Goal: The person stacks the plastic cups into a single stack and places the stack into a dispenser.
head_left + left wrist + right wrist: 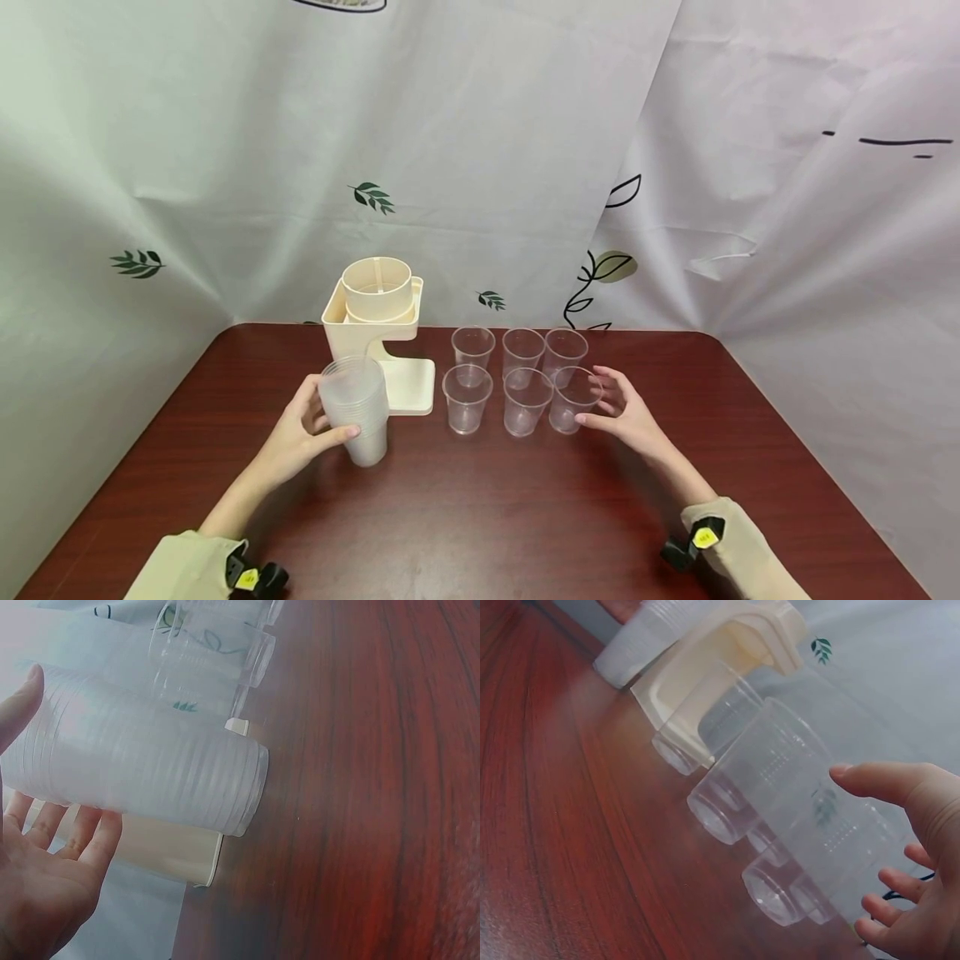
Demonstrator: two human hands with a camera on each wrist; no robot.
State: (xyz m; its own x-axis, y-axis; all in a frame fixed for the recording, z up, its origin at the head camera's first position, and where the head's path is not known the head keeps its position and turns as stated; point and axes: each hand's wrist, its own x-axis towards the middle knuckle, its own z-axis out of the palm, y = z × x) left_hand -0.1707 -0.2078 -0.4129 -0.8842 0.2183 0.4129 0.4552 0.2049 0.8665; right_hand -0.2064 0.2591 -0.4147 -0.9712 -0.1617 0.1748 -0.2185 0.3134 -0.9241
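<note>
In the head view my left hand [303, 429] grips a tall stack of clear plastic cups [363, 417], thumb on the near side and fingers behind. The stack stands nearly upright, its rims at the top. The left wrist view shows the same stack [150, 761] between thumb and fingers. My right hand [630, 417] is around the right side of the front-right plastic cup [575, 396], thumb in front and fingers spread behind. In the right wrist view the thumb overlaps this cup [780, 780], with the fingers loosely bent beside it.
Single clear cups, such as the front-left one [467, 408], stand in two rows of three. A cream plastic holder [408, 387] with a round cup-shaped top [378, 292] is behind the stack. The dark red table [465, 517] meets a white printed curtain [480, 167] at the back.
</note>
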